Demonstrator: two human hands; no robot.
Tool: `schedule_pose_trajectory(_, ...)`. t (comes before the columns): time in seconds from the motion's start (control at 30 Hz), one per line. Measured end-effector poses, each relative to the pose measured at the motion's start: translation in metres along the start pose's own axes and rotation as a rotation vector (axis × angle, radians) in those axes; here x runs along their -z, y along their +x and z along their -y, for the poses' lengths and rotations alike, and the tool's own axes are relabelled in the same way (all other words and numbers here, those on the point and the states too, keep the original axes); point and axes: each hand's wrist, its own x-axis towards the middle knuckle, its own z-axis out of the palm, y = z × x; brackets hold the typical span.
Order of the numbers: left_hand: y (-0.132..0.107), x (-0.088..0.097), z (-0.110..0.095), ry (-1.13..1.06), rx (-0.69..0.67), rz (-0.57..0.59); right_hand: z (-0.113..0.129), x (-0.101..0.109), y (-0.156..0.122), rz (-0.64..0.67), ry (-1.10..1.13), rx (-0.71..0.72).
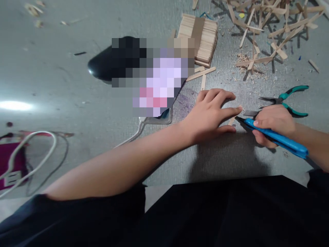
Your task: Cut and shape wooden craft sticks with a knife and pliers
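- While the right grip (275, 120) is clenched round a blue knife (280, 134), the left grip (212, 111) lies palm down on the worktop (84, 115), fingers spread.
- Between the left grip's thumb and forefinger shows a stick (231, 120); the knife's dark tip points at it from the right grip's side. Whether the fingers press on the stick, one cannot tell.
- Just left of the right grip, partly hidden by it, is a flat grey piece (250, 113).
- Just beyond the right grip lie green-handled pliers (278, 101), handles spread; whether the hand touches them is unclear.
- Farther beyond the right grip are joined sticks (279, 51), with shavings (243, 60) around the nearest of them.
- Just beyond the left grip are loose sticks (202, 74), and past these a banded stack (210, 37).
- Left of the left grip, a blurred-out thing shows a clear corner (168, 119), with a white cable (132, 138) running from it.
- Past that is a rounded black object (100, 65), partly blurred.
- Well left of the left grip is a purple box (15, 161).
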Motion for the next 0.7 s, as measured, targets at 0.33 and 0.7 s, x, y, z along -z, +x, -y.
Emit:
schedule_pose_trajectory(0.33, 0.001, 0.0, 0.002, -0.037, 0.023, 0.019, 0.006, 0.0, 0.007, -0.169, -0.112, 0.042)
schedule_pose_trajectory(0.7, -0.001, 0.001, 0.001, -0.049, 0.033, 0.01, 0.01, 0.005, -0.002, -0.267, -0.075, -0.034)
